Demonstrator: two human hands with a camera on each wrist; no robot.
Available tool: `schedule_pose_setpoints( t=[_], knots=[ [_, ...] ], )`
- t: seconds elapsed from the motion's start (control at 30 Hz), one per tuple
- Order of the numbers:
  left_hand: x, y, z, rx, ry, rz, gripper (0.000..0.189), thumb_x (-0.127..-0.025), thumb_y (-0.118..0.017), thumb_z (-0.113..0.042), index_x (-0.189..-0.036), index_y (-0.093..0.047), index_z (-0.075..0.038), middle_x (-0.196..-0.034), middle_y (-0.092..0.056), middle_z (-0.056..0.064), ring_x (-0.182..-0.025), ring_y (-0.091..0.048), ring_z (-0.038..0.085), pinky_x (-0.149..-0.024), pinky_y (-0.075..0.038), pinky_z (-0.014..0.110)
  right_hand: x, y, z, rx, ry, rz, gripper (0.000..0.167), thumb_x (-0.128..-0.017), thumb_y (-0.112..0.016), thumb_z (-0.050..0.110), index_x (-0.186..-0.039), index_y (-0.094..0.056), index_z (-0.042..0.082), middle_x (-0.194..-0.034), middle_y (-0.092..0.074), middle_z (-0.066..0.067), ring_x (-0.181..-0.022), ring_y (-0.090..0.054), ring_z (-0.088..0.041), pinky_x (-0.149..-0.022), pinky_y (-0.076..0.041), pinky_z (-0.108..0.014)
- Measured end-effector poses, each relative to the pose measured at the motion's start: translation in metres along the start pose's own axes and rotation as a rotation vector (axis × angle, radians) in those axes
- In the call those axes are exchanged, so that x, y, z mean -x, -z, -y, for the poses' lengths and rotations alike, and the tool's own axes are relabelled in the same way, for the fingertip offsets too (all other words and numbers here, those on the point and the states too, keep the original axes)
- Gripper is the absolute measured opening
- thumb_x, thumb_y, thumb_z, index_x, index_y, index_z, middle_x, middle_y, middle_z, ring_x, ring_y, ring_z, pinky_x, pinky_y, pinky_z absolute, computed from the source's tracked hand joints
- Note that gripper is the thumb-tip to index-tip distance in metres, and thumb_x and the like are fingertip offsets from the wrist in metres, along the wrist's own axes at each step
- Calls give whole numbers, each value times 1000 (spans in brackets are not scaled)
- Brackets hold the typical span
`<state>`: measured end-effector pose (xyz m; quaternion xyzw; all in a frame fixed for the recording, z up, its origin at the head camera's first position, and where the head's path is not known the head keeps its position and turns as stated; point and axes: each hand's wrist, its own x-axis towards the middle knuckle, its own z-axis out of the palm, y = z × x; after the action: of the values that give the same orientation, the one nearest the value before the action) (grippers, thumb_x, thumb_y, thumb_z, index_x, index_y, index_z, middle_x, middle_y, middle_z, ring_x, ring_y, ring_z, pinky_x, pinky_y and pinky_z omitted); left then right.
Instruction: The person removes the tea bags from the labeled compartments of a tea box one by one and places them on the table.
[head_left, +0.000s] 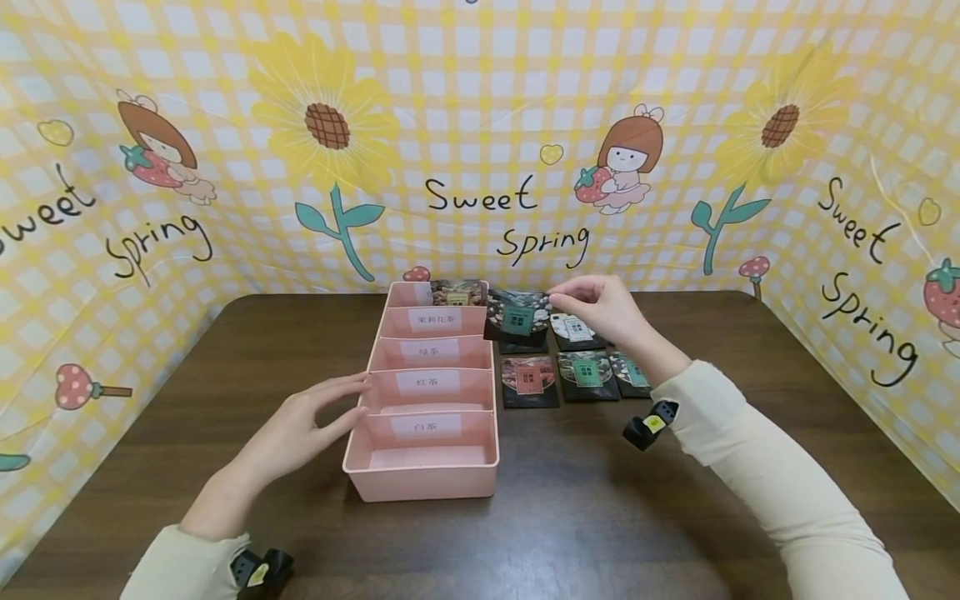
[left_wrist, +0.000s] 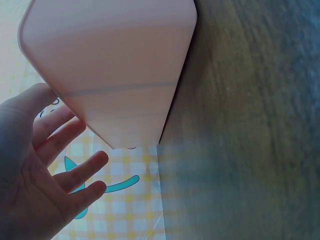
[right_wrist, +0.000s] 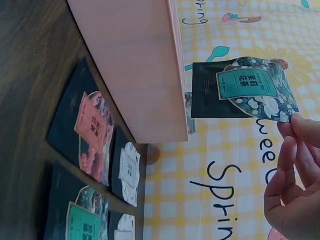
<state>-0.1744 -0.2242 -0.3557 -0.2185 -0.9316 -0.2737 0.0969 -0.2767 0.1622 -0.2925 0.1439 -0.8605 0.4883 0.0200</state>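
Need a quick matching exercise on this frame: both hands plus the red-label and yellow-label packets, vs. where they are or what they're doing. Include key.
Column 1
1. Left hand
2. Right hand
3. Red-label packet
4. Yellow-label packet

Column 2
A. Lying on the table, right of the pink box
B. In the box's farthest compartment
C. Pinching a teal-label packet by a corner
D. At the box's left side

Pairs: 1-D, 2-C, 3-A, 4-B

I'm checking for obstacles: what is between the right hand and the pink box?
The head view shows a dark tea packet there, pinched by the right hand.
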Motion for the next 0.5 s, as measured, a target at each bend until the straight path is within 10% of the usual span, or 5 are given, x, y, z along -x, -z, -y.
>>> schedule_pose_setpoints(
  t=[0.5],
  knots=[
    [0, -1, 1, 0, -9, -7, 36, -90, -62, -25, -122, -61, -10, -132, -57, 11, -122, -53, 32, -98, -41, 49, 20, 8, -19, 42, -41, 12, 32, -88, -64, 33, -107, -69, 8, -98, -69, -8, -83, -59, -12, -75, -50, -29]
  ],
)
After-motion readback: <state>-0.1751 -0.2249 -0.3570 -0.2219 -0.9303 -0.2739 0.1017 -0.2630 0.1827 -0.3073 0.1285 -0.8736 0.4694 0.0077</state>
